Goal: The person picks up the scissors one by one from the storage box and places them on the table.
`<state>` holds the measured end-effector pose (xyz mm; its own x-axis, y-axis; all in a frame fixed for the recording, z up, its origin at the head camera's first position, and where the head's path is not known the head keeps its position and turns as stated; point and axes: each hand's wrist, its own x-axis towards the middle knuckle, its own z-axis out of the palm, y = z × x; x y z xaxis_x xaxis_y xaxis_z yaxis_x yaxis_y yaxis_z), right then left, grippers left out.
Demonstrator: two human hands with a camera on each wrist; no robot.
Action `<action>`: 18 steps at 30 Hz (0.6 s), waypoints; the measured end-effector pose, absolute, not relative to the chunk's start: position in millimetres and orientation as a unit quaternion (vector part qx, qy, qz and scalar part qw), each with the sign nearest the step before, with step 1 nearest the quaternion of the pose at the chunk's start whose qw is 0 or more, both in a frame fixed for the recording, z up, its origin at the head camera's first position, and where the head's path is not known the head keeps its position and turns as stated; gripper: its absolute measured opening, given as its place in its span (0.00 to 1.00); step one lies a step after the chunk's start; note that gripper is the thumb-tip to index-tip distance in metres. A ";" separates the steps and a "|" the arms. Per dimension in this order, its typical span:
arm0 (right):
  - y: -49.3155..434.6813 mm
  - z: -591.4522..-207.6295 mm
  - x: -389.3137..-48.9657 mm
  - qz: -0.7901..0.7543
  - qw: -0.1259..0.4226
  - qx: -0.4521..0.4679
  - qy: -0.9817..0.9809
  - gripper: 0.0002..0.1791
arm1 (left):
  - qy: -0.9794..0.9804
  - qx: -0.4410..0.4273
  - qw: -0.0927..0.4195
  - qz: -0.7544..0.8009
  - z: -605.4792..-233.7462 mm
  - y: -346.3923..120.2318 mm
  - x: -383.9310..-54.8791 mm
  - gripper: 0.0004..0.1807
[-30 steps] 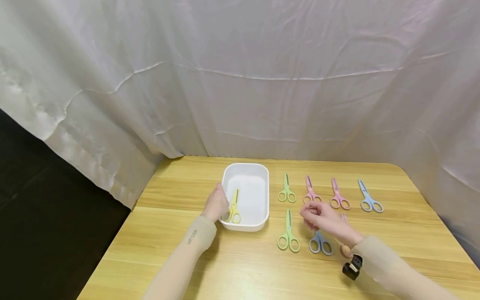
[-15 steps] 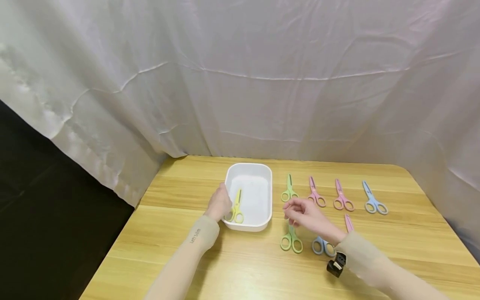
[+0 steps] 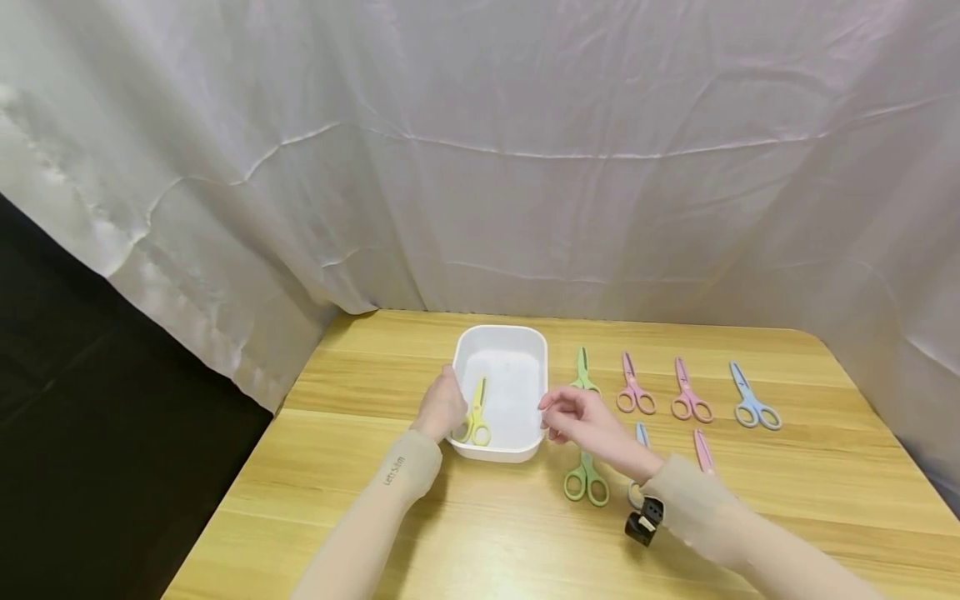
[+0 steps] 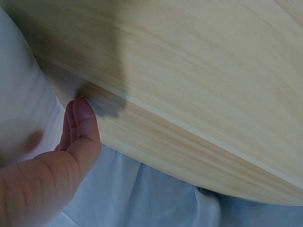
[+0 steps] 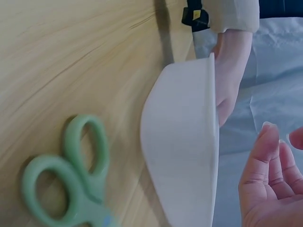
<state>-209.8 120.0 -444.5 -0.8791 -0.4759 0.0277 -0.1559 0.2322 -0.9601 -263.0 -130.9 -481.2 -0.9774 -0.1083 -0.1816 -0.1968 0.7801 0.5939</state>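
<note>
A white rectangular bin (image 3: pixel 501 454) stands on the table, with yellow scissors (image 3: pixel 478 412) lying inside near its left wall. My left hand (image 3: pixel 441 406) holds that left wall; in the left wrist view its fingers (image 4: pixel 84 120) lie along the white side. At the bin's right rim hovers my right hand (image 3: pixel 588 423), fingers loosely bent. A gap shows between its fingertips (image 5: pixel 266 137) and thumb, with nothing held. Green scissors (image 3: pixel 586 482) lie under the right hand, their blades hidden by it. Another green pair (image 3: pixel 583 375) lies just beyond.
Right of the bin lie pink scissors (image 3: pixel 634 392), more pink scissors (image 3: pixel 688 398) and blue scissors (image 3: pixel 753 403). Nearer, a pink pair (image 3: pixel 703 452) and a blue pair (image 3: pixel 636 493) are partly covered by the right arm. A pale curtain (image 3: pixel 525 208) hangs behind the table.
My right hand has moved left, from over the near blue scissors to the bin's right rim. The left hand stays at the bin; the head view has shifted slightly.
</note>
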 end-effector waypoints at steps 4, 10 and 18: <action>108.9 -441.6 -211.9 -0.588 0.138 -0.206 0.770 0.14 | 0.942 -0.083 0.069 0.317 -481.5 -130.8 -263.4 0.32; 90.3 -438.0 -217.7 -0.595 0.137 -0.211 0.763 0.10 | 0.941 -0.088 0.072 0.319 -480.7 -130.5 -263.0 0.31; 66.6 -428.9 -228.6 -0.615 0.126 -0.209 0.749 0.09 | 0.946 -0.088 0.069 0.305 -482.6 -131.0 -264.7 0.31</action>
